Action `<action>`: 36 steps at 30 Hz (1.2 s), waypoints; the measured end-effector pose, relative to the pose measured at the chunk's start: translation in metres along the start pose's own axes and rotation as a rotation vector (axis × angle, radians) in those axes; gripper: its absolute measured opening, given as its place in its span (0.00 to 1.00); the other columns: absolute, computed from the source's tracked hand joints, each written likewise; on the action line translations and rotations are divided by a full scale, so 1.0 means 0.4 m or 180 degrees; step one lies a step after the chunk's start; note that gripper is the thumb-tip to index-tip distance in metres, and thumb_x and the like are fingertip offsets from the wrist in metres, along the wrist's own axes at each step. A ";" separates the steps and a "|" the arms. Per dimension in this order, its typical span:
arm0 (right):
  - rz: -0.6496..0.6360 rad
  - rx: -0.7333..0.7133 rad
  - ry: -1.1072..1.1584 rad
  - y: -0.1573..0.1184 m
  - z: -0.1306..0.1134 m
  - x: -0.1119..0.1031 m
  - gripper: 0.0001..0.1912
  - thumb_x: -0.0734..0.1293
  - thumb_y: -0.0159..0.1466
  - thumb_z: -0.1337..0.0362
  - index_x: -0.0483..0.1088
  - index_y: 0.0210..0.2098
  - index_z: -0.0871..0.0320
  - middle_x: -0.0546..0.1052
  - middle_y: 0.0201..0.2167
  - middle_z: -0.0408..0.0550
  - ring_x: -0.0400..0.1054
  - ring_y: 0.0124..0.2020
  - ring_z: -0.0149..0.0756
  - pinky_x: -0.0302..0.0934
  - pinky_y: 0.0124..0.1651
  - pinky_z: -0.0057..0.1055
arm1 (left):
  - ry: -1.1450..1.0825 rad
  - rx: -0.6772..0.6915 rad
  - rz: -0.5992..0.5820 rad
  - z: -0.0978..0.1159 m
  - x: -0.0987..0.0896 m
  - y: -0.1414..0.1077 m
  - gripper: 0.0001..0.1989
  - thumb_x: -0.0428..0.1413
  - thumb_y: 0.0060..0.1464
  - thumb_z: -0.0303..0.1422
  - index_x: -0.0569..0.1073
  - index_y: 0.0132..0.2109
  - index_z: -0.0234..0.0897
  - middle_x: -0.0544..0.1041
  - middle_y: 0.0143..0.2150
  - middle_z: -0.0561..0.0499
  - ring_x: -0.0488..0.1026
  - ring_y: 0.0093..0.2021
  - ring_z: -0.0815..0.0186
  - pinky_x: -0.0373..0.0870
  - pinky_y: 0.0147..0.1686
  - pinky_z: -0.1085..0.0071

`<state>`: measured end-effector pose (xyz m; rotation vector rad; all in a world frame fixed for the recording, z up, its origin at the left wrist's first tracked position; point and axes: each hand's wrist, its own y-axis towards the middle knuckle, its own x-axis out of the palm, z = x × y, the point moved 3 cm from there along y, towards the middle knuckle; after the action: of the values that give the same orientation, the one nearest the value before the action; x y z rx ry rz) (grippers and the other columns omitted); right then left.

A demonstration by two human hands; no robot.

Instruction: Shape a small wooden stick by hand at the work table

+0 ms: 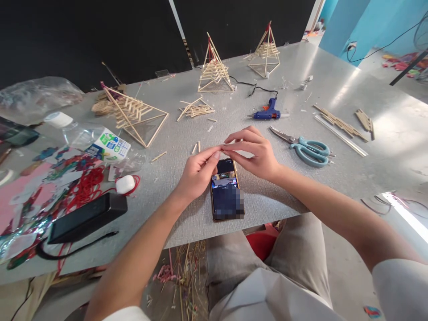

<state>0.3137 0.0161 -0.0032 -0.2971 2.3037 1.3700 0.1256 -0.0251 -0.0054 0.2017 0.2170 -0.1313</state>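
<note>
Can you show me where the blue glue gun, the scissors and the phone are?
Blue glue gun [267, 114]: head view, on the middle of its body.
Scissors [297, 143]: head view, near where blades and handles meet.
Phone [225, 192]: head view, on the screen.

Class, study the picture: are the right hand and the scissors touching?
Apart: the head view shows a strip of grey tabletop between the right hand and the scissors.
</note>
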 end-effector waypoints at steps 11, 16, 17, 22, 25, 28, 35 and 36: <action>0.0370 0.0578 0.0321 0.000 0.002 0.000 0.05 0.73 0.71 0.62 0.83 0.41 0.51 0.85 0.48 0.48 0.74 0.47 0.40 0.70 0.51 0.42 | -0.0297 0.0172 -0.0165 -0.003 0.003 0.009 0.23 0.62 0.67 0.45 0.81 0.62 0.37 0.83 0.39 0.46 0.70 0.34 0.68 0.68 0.35 0.71; 0.0252 0.0325 -0.0002 -0.002 -0.002 0.000 0.08 0.68 0.74 0.62 0.82 0.44 0.49 0.85 0.50 0.47 0.75 0.50 0.42 0.66 0.58 0.49 | -0.0535 -0.0042 -0.0173 -0.010 0.013 0.012 0.28 0.61 0.66 0.48 0.78 0.64 0.35 0.86 0.40 0.43 0.73 0.35 0.66 0.68 0.34 0.70; 0.0270 0.0272 -0.0066 -0.003 -0.003 0.000 0.08 0.68 0.74 0.61 0.81 0.44 0.49 0.85 0.50 0.48 0.75 0.50 0.42 0.66 0.58 0.49 | -0.0595 -0.0091 -0.0182 -0.011 0.016 0.012 0.29 0.62 0.66 0.48 0.78 0.65 0.34 0.86 0.40 0.42 0.73 0.35 0.66 0.68 0.34 0.70; 0.0379 -0.0068 -0.0214 -0.010 -0.012 0.001 0.08 0.65 0.76 0.64 0.78 0.47 0.51 0.84 0.49 0.50 0.76 0.50 0.42 0.67 0.55 0.48 | -0.0835 -0.0296 -0.0225 -0.001 0.030 0.007 0.28 0.62 0.66 0.47 0.78 0.63 0.32 0.86 0.39 0.41 0.72 0.34 0.67 0.66 0.32 0.70; 0.0490 -0.0233 -0.0350 -0.012 -0.012 0.006 0.07 0.65 0.76 0.66 0.76 0.46 0.52 0.84 0.47 0.49 0.76 0.47 0.40 0.68 0.53 0.46 | -0.0866 -0.0391 -0.0291 0.012 0.038 0.002 0.24 0.62 0.66 0.48 0.80 0.58 0.32 0.85 0.36 0.44 0.69 0.31 0.68 0.63 0.31 0.72; 0.0669 -0.0493 -0.0417 -0.013 -0.012 0.011 0.06 0.66 0.75 0.69 0.74 0.47 0.52 0.84 0.47 0.49 0.76 0.46 0.39 0.69 0.50 0.43 | -0.0890 -0.0428 -0.0331 0.021 0.042 -0.001 0.21 0.62 0.66 0.48 0.82 0.52 0.33 0.82 0.31 0.48 0.66 0.29 0.70 0.63 0.31 0.73; 0.0624 -0.0483 -0.0551 -0.012 -0.009 0.021 0.09 0.62 0.76 0.69 0.73 0.49 0.51 0.83 0.47 0.49 0.75 0.46 0.41 0.68 0.51 0.45 | -0.1004 -0.0307 -0.0306 0.026 0.044 -0.001 0.17 0.61 0.67 0.45 0.76 0.36 0.35 0.74 0.23 0.54 0.62 0.24 0.72 0.56 0.27 0.72; 0.0631 -0.0502 -0.0548 -0.012 -0.010 0.022 0.09 0.62 0.76 0.69 0.73 0.49 0.52 0.83 0.48 0.49 0.75 0.46 0.41 0.67 0.51 0.45 | -0.0987 -0.0310 -0.0325 0.025 0.047 -0.001 0.17 0.61 0.67 0.44 0.76 0.36 0.35 0.73 0.23 0.54 0.61 0.24 0.72 0.55 0.27 0.72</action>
<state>0.3067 0.0104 -0.0095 0.0035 2.1331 1.6108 0.1457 -0.0298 0.0000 0.0713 -0.0754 -0.2505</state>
